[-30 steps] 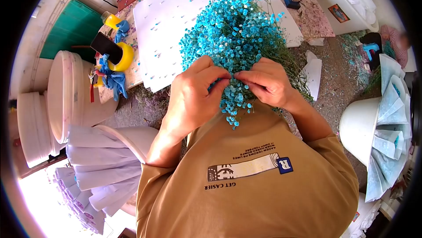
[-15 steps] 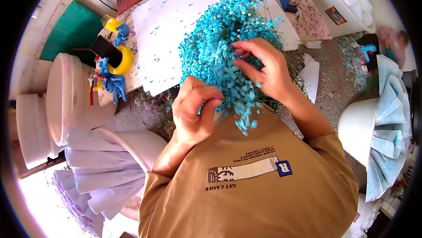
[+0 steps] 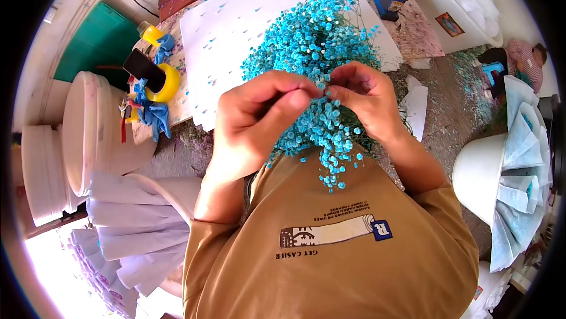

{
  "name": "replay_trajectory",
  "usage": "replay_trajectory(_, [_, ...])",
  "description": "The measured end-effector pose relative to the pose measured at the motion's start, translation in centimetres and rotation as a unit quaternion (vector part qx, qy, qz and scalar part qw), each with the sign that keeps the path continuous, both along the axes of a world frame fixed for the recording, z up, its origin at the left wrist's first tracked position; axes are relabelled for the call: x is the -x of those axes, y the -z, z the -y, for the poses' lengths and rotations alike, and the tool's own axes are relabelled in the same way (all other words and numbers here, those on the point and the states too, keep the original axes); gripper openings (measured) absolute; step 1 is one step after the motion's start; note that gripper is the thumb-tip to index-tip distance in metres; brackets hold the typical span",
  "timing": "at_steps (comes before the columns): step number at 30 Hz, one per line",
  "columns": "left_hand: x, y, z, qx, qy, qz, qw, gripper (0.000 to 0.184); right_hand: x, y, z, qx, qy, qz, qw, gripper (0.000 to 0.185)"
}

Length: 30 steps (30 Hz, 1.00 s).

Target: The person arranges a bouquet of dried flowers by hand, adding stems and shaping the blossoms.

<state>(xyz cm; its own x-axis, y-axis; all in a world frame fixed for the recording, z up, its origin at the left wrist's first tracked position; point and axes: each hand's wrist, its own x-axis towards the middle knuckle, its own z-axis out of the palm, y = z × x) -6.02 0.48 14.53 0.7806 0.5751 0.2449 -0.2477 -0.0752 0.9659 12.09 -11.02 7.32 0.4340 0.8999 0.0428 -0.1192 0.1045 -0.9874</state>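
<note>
A big bunch of bright blue baby's breath (image 3: 306,30) leans over the near edge of the white sheets, with its lower blossoms hanging in front of the brown shirt (image 3: 342,272). My left hand (image 3: 253,118) is closed in a pinch at the middle of the bunch, its fingertips on the small blossoms. Close beside it, my right hand (image 3: 371,101) pinches the same spot from the other side. The fingertips of both hands nearly meet there. Stems under the flowers are mostly hidden.
Fallen petals dot the white sheets (image 3: 218,42) on the table. A phone (image 3: 143,65) leans on a yellow tape roll (image 3: 169,82) at left, near pliers (image 3: 127,107). Wrapped bundles fill a white bucket (image 3: 480,177) at right. A person (image 3: 522,63) sits at far right.
My left hand has moved up and right, to the middle of the bunch. My right hand has shifted slightly down, so their fingertips come together. The hanging blossoms, blurred before, are now sharp.
</note>
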Motion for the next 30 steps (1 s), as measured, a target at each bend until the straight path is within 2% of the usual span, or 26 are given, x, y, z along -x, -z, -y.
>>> replay_trajectory(1, [-0.6, 0.3, -0.5, -0.055, 0.009, -0.031, 0.998, 0.011, 0.3, -0.1, 0.2, -0.012, 0.01, -0.019, 1.0, 0.018])
replay_trajectory(2, [-1.2, 0.6, -0.8, -0.148, -0.002, -0.059, 0.987, 0.011, 0.5, 0.0, 0.4, -0.013, 0.013, -0.017, 1.0, 0.018])
replay_trajectory(4, [-1.6, 0.7, -0.6, -0.249, -0.027, -0.148, 0.957, 0.013, 0.7, 0.9, 0.6, -0.043, 0.038, -0.027, 0.998, 0.019])
replay_trajectory(5, [-1.6, 0.9, -0.6, -0.25, -0.025, -0.148, 0.957, 0.013, 0.6, 1.6, 0.7, -0.051, 0.046, -0.036, 0.997, 0.022])
replay_trajectory(7, [-1.1, 1.3, -0.7, -0.345, -0.072, -0.195, 0.915, 0.015, 0.8, 2.0, 0.7, -0.068, 0.051, -0.053, 0.995, 0.021])
replay_trajectory(14, [-1.0, 0.1, 0.6, -0.298, -0.093, -0.198, 0.929, 0.017, 1.2, 2.3, 0.9, -0.123, 0.023, -0.064, 0.99, 0.021])
replay_trajectory(16, [-1.3, -0.2, 0.8, -0.341, -0.1, -0.148, 0.923, 0.016, 1.1, 2.6, 0.9, -0.136, 0.017, -0.071, 0.988, 0.022])
replay_trajectory(18, [-1.6, -0.3, 0.8, -0.328, -0.09, -0.134, 0.931, 0.016, 1.0, 2.7, 1.1, -0.149, 0.015, -0.079, 0.986, 0.023])
replay_trajectory(23, [-2.3, 0.1, 1.2, -0.339, -0.058, -0.13, 0.93, 0.016, 1.0, 2.9, 1.1, -0.188, 0.024, -0.02, 0.982, 0.022])
replay_trajectory(25, [-2.4, 0.4, 1.2, -0.382, -0.093, -0.147, 0.908, 0.015, 0.9, 2.9, 1.1, -0.187, 0.025, 0.001, 0.982, 0.021])
replay_trajectory(30, [-2.4, 1.0, 1.5, -0.402, -0.096, -0.163, 0.896, 0.016, 1.0, 2.8, 1.1, -0.172, 0.014, 0.045, 0.984, 0.019])
